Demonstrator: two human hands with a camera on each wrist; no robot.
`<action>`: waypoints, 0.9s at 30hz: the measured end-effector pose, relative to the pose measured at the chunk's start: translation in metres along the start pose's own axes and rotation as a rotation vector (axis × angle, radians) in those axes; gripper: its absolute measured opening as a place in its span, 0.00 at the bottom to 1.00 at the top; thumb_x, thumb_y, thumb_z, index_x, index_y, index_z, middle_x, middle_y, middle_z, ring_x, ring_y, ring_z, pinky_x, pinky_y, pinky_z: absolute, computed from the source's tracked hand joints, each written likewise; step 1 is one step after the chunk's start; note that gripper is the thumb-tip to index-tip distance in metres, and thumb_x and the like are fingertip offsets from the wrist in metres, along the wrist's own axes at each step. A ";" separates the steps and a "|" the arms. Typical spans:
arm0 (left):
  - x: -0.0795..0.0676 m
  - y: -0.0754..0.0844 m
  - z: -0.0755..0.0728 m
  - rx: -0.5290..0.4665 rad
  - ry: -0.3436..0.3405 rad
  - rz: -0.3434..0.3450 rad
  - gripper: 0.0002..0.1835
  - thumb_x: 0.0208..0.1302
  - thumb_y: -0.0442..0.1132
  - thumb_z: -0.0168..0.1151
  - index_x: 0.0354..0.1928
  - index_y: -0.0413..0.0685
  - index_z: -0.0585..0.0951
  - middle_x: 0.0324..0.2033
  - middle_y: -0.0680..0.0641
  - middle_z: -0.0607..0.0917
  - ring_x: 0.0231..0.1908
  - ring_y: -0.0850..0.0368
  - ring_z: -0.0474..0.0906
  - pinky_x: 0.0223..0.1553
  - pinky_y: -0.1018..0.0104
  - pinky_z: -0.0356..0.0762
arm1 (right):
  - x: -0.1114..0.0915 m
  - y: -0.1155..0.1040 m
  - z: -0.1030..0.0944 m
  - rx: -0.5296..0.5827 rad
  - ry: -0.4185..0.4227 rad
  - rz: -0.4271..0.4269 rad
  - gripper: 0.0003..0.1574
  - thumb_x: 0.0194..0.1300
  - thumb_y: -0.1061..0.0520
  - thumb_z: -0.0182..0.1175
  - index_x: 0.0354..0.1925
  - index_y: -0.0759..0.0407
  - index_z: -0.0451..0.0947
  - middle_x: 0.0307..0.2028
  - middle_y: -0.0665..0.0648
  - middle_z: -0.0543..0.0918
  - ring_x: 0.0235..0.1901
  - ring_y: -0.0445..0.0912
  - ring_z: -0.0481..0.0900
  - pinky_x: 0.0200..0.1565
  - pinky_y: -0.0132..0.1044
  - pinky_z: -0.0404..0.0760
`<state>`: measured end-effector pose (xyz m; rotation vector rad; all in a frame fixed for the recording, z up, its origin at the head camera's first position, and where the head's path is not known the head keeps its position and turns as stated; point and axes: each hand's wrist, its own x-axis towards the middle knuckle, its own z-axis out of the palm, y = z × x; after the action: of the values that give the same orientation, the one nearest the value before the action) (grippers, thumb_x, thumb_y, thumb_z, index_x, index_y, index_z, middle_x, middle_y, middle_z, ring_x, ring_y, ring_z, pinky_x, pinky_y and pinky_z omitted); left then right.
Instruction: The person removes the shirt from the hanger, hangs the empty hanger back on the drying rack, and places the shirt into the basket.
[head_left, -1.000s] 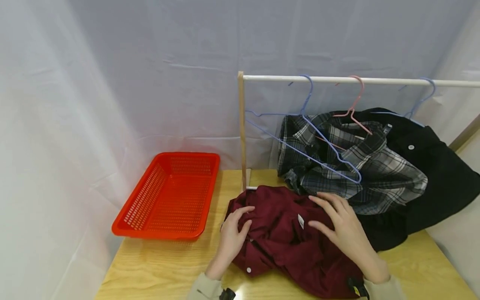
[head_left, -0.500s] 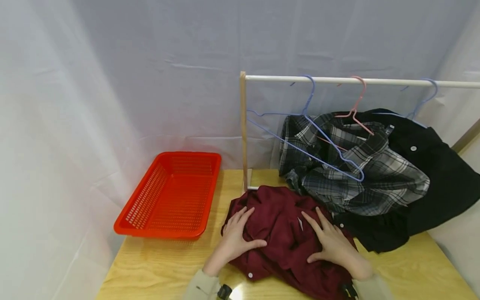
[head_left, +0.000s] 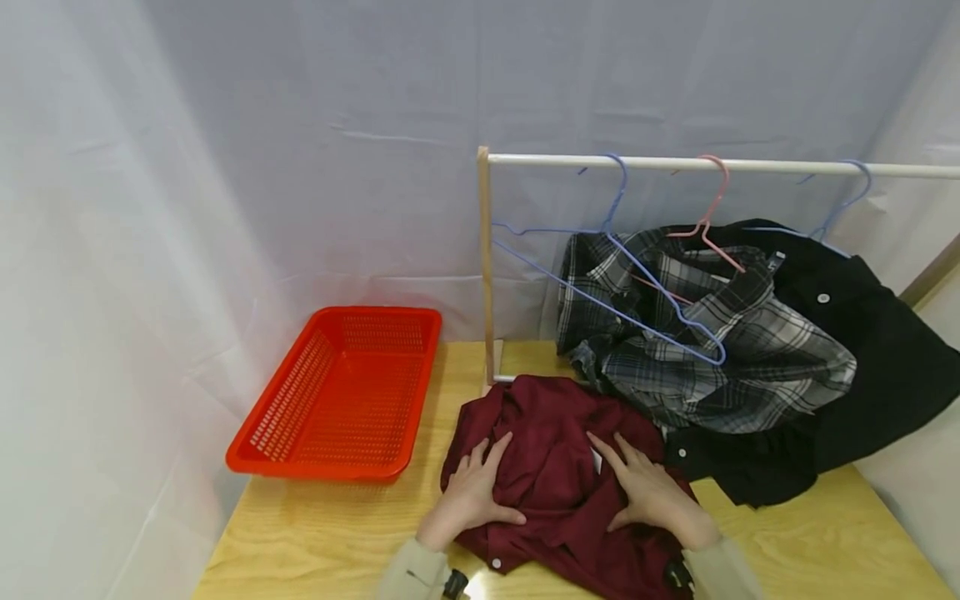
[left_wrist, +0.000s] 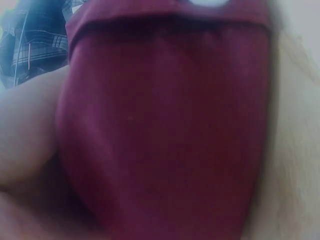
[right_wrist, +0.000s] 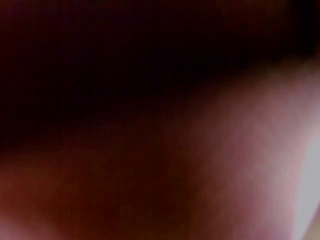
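A crumpled maroon shirt [head_left: 551,417] with a pale button and a white label lies on the wooden table [head_left: 322,533]. On its left part rests my left hand [head_left: 474,498], fingers spread and thumb pointing inward. My right hand [head_left: 647,492] lies on the right part in the same spread way, beside the label. Maroon cloth fills most of the left wrist view, with part of the left hand [left_wrist: 30,130] at its edge. The right wrist view is dark and blurred, showing mainly skin.
A red plastic basket [head_left: 236,454] stands to the left. Behind the shirt, a rack's white rail [head_left: 540,159] carries a bare blue hanger [head_left: 652,279], a pink hanger [head_left: 723,179] with a plaid shirt [head_left: 795,342], and another blue hanger with a black garment [head_left: 885,375].
Both hands have come down onto the maroon shirt and moved slightly toward me. The right hand has shifted left, drawing the shirt's right side inward and uncovering a black sleeve.
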<state>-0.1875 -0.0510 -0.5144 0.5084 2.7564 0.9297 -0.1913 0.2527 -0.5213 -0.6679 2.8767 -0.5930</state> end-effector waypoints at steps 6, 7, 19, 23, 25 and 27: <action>-0.001 0.001 -0.003 0.031 0.007 0.036 0.63 0.41 0.51 0.86 0.78 0.47 0.58 0.66 0.27 0.68 0.64 0.25 0.65 0.57 0.31 0.69 | 0.001 -0.001 0.001 -0.042 0.028 -0.022 0.79 0.31 0.46 0.87 0.76 0.56 0.55 0.66 0.78 0.65 0.60 0.77 0.69 0.42 0.77 0.73; -0.001 0.001 -0.003 0.035 0.008 0.045 0.63 0.41 0.51 0.86 0.78 0.46 0.58 0.66 0.27 0.69 0.65 0.26 0.66 0.59 0.33 0.69 | 0.001 -0.001 0.001 -0.048 0.029 -0.019 0.78 0.30 0.46 0.87 0.75 0.56 0.55 0.65 0.78 0.66 0.60 0.77 0.69 0.42 0.77 0.73; -0.004 -0.003 -0.001 0.032 0.015 0.086 0.61 0.42 0.50 0.86 0.76 0.42 0.61 0.64 0.32 0.73 0.62 0.34 0.72 0.62 0.39 0.68 | 0.000 -0.007 0.005 -0.066 0.042 -0.016 0.75 0.28 0.48 0.87 0.73 0.61 0.63 0.60 0.71 0.73 0.57 0.73 0.73 0.44 0.73 0.75; -0.005 -0.008 -0.001 0.027 0.039 0.094 0.59 0.41 0.50 0.86 0.75 0.43 0.63 0.61 0.32 0.76 0.58 0.34 0.75 0.56 0.38 0.73 | 0.000 -0.010 0.009 -0.087 0.094 -0.041 0.71 0.27 0.51 0.88 0.70 0.61 0.67 0.55 0.67 0.79 0.53 0.68 0.77 0.48 0.64 0.78; -0.005 -0.010 -0.001 0.012 0.050 0.095 0.58 0.42 0.49 0.85 0.75 0.43 0.64 0.61 0.33 0.77 0.58 0.33 0.75 0.55 0.37 0.73 | 0.001 -0.012 0.012 -0.114 0.138 -0.046 0.67 0.27 0.55 0.88 0.68 0.60 0.70 0.51 0.65 0.81 0.49 0.64 0.79 0.46 0.59 0.80; -0.005 -0.011 0.000 -0.017 0.058 0.099 0.56 0.42 0.47 0.85 0.74 0.43 0.65 0.63 0.34 0.77 0.59 0.34 0.75 0.56 0.37 0.73 | 0.003 -0.015 0.015 -0.139 0.184 -0.041 0.62 0.28 0.60 0.87 0.66 0.59 0.72 0.48 0.63 0.82 0.46 0.61 0.81 0.44 0.55 0.81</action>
<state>-0.1858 -0.0610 -0.5207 0.6306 2.7946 1.0040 -0.1850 0.2343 -0.5289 -0.7285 3.1056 -0.4866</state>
